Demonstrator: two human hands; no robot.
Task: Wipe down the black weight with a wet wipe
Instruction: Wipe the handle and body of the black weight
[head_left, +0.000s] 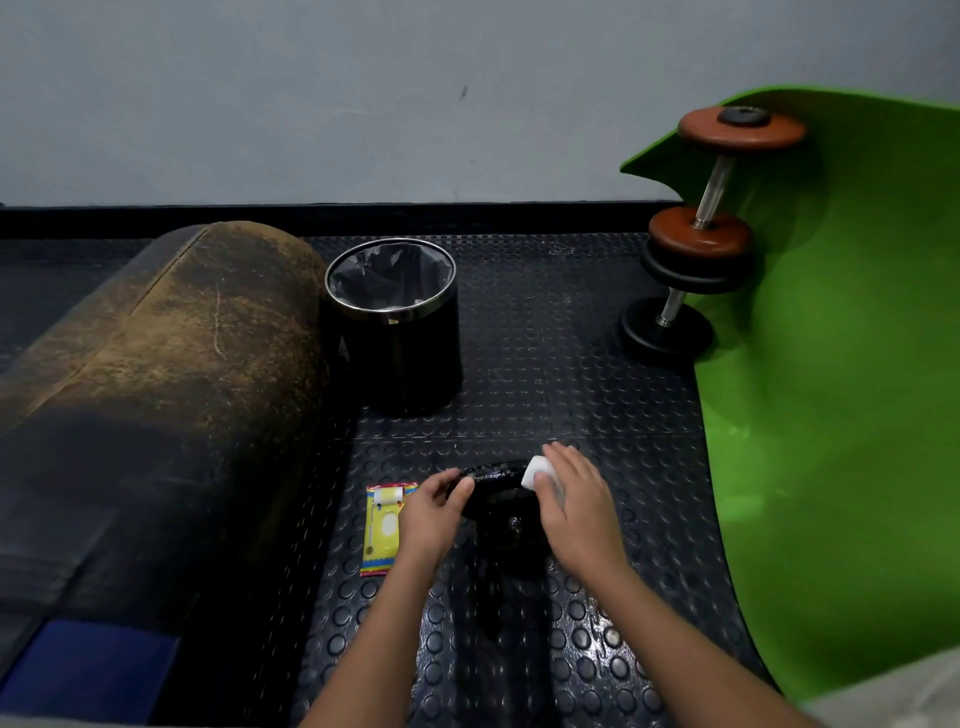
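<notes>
Left hand is gripping the weight on the floor while right hand, fingers flat, is pressing the wipe on its rim, wiping apparently midway.

Bin beyond; wipe packet left.

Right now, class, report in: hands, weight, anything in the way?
Left hand grips black weight. Right hand presses wet wipe on its top edge. Wipe packet beside left hand, bin beyond; nothing blocking.
</notes>
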